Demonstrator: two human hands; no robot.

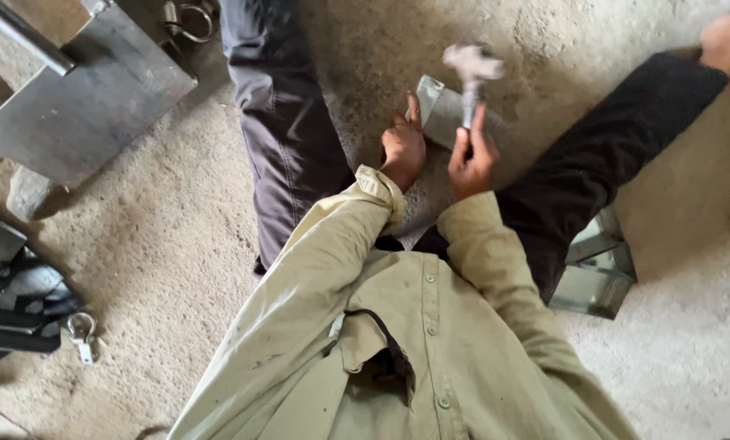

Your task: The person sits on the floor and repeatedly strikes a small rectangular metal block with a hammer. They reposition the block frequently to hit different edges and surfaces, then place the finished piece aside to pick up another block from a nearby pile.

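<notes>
I sit on a concrete floor with my legs spread. My right hand (472,163) grips the handle of a hammer (471,72), raised and blurred with motion above a small bent metal piece (440,110). My left hand (403,147) rests on the near left edge of that metal piece, one finger pointing up along it. The piece lies on the floor between my legs.
A large steel plate (88,90) with a bar lies at the upper left. A padlock (81,336) sits at the lower left beside dark tools (14,301). A folded metal box piece (597,273) lies under my right leg. Another padlock (187,18) is at the top.
</notes>
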